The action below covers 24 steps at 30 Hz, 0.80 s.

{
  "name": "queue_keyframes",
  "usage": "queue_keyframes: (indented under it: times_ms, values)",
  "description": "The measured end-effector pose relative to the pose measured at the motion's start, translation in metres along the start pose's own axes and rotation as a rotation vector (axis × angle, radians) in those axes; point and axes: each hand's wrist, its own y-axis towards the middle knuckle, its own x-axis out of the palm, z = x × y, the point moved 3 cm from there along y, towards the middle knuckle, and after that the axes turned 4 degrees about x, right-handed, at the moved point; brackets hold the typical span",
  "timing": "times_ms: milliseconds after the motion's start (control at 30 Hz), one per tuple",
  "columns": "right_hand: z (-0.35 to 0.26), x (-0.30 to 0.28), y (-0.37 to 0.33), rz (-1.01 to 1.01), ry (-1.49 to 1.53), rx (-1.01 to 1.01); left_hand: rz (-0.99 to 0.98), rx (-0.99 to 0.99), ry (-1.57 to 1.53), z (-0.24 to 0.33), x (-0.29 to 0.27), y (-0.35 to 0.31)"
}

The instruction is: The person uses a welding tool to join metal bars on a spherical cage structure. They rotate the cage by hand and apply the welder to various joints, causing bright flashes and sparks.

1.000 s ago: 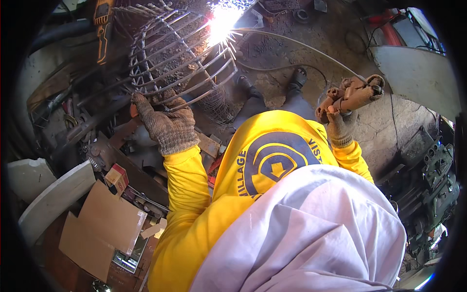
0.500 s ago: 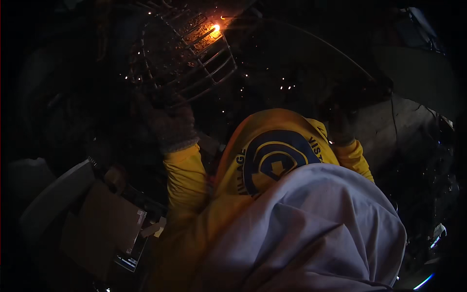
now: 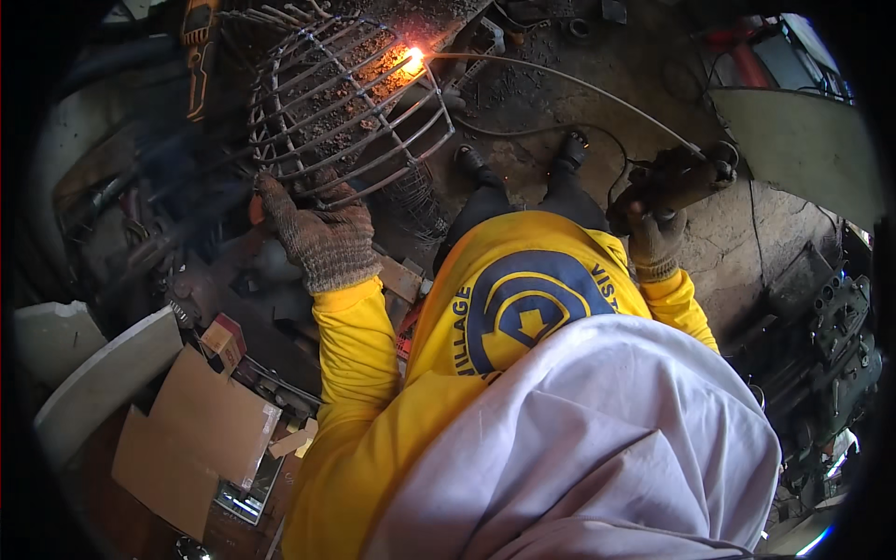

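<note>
A curved cage of welded metal bars (image 3: 322, 126) lies at the upper left, tilted. My left hand (image 3: 327, 238), in a brown knit glove, grips its near rim, with the fingertips partly behind the bars. On the right, my gloved right hand (image 3: 656, 245) is closed around a dark, bulky welding holder (image 3: 686, 177). A long, thin, slightly bent welding rod (image 3: 579, 82) runs from it leftward to the cage. Its far end meets the bars' right edge at a bright orange glow (image 3: 413, 62). The exact joint is hidden by the glare.
Rough dark floor (image 3: 541, 103) with a cable lies ahead, around my sandalled feet (image 3: 571, 149). An orange-and-black tool (image 3: 198, 56) rests at the upper left. Flattened cardboard (image 3: 201, 411) and curved pale panels (image 3: 112, 373) are at the lower left; dark machine parts (image 3: 835, 322) stand at the right.
The picture was very dark with scattered sparks; now the surroundings show brightly, and far fewer sparks are visible. Both hands, the cage and the rod hold nearly the same places.
</note>
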Motion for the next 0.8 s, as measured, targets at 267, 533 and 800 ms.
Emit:
queue_keyframes:
  times_ms: [267, 533, 800]
  values:
    - [-0.005, 0.005, 0.000, -0.014, 0.021, 0.020, -0.107, 0.004, -0.065, 0.000, -0.013, 0.013]
    - [-0.007, 0.006, 0.000, 0.011, 0.050, 0.032, -0.133, 0.008, -0.074, -0.001, -0.012, 0.012]
    - [-0.010, 0.006, -0.008, 0.019, 0.092, 0.044, -0.113, 0.010, -0.053, -0.002, -0.018, 0.018]
